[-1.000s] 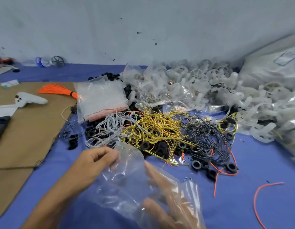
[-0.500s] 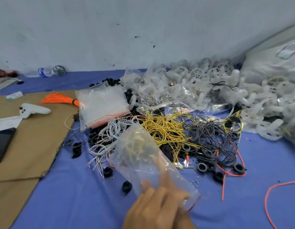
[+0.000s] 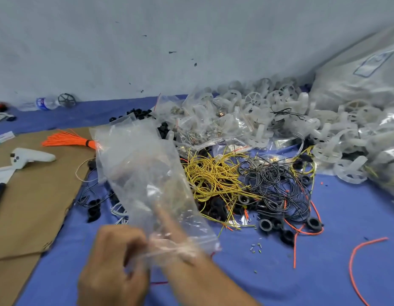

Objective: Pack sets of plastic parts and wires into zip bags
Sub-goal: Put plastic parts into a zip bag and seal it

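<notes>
I hold the bag [image 3: 143, 173] above the wires [image 3: 211, 180], left grip [image 3: 116, 261] pinching its mouth edge, right grip [image 3: 176, 246] inside it with fingers straight, apparently spreading it for filling.

The left hand [image 3: 113, 261] pinches the zip bag [image 3: 143, 173]; the right hand [image 3: 178, 246] lies inside.

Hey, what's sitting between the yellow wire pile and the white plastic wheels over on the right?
In the head view, a tangle of black wires fills that stretch between the yellow wires and the white wheels, with black rings among it.
</notes>
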Motion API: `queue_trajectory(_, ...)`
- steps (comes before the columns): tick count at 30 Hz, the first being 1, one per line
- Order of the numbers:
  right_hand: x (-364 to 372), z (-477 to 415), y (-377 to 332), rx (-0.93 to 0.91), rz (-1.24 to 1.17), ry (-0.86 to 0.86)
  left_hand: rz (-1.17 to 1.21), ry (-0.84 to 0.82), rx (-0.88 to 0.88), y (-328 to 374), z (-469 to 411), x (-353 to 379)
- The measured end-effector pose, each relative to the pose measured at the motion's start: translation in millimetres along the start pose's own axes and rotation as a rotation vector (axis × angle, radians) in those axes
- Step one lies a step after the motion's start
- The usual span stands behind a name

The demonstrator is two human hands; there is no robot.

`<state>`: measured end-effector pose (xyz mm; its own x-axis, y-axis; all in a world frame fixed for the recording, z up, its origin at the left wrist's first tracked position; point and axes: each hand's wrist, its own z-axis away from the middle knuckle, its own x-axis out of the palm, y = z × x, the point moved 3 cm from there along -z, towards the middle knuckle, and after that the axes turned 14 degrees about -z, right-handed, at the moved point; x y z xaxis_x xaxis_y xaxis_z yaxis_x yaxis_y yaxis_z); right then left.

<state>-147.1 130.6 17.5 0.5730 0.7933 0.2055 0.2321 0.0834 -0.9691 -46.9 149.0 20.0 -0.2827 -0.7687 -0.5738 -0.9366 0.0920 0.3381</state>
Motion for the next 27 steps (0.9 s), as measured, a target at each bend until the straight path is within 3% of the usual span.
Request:
queue_trajectory(2, -23.2, 12.9, -1.4, 0.060, -0.041, -0.083, -0.045, 0.022, -0.125, -20.2, -8.2, 6.3)
queue_trajectory(5, -57.3, 8.3, -13.9, 0.040, 0.081, 0.034, -0.092, -0.077, -0.284, -55.4, -23.3, 22.2)
queue_trajectory(6, -76.3, 0.8, -11.1, 0.000, 0.185, 0.160, -0.079, -0.122, -0.322, -59.4, -26.2, 27.6)
queue_trajectory(9, -137.1, -27.6, 1.7, -0.038, 0.817, 0.498, 0.031, -0.226, -0.386, -60.8, -32.8, 44.1)
queue_trajectory(13, -177.8, -62.7, 47.6, 0.179, 1.178, 0.519, 0.101, -0.277, -0.353, -48.6, -46.1, 59.1)
queue_trajectory(16, -184.5, -69.2, 61.4, 0.138, 1.363, 0.492, 0.135, -0.274, -0.315, -38.6, -53.5, 59.8)
queue_trajectory(19, -193.4, -65.5, 46.6, 0.035, 1.319, 0.603, 0.165, -0.296, -0.306, -33.4, -57.9, 58.6)
queue_trajectory(23, -215.1, -46.6, 1.6, -0.055, 1.090, 0.927, 0.211, -0.338, -0.296, -30.3, -60.2, 60.3)
queue_trajectory(25, -221.4, -28.2, -25.0, -0.139, 0.887, 1.061, 0.214, -0.336, -0.290, -28.2, -60.6, 62.4)
queue_trajectory(27, -219.1, -5.9, -46.1, -0.272, 0.549, 1.080, 0.188, -0.315, -0.290, -25.2, -61.6, 64.8)
